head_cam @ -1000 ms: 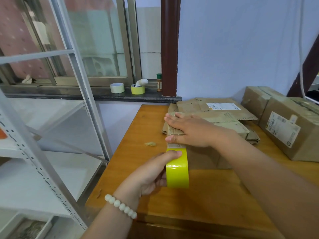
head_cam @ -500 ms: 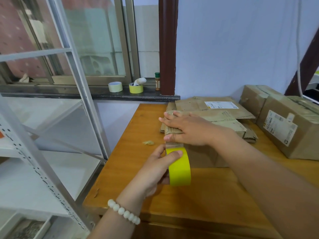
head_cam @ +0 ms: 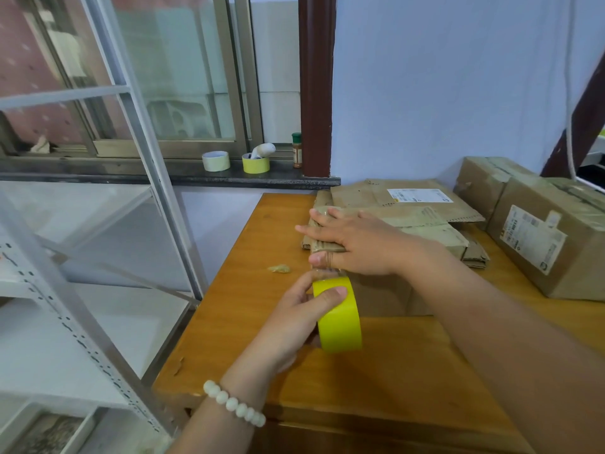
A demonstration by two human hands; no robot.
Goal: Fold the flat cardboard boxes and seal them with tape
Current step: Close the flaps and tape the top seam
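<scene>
Gripping the tape roll (head_cam: 339, 316) in the left hand (head_cam: 304, 319) just below centre frame: thumb laid flat over the glossy yellow band, other fingers curled round behind it, mostly hidden. Wearing a pale bead bracelet (head_cam: 234, 403) on that wrist.

Pressing the right hand (head_cam: 353, 244) flat on top of the small cardboard box (head_cam: 379, 296) at centre, fingers straight and fanned a little apart, thumb down at the near edge, right where a short stretch of clear tape (head_cam: 327, 270) comes up from the roll.

Sitting on a smooth orange-brown wooden table (head_cam: 248, 306), with a crumpled scrap (head_cam: 279, 269) just left of the box.

Behind it, toward upper right: flattened corrugated cardboard (head_cam: 409, 198) with a white label, plus bigger sealed brown boxes (head_cam: 540, 247) at the right edge.

Up on the dark sill (head_cam: 147, 170), upper centre: two spare rolls (head_cam: 215, 160) and a small green-capped jar (head_cam: 297, 150).
</scene>
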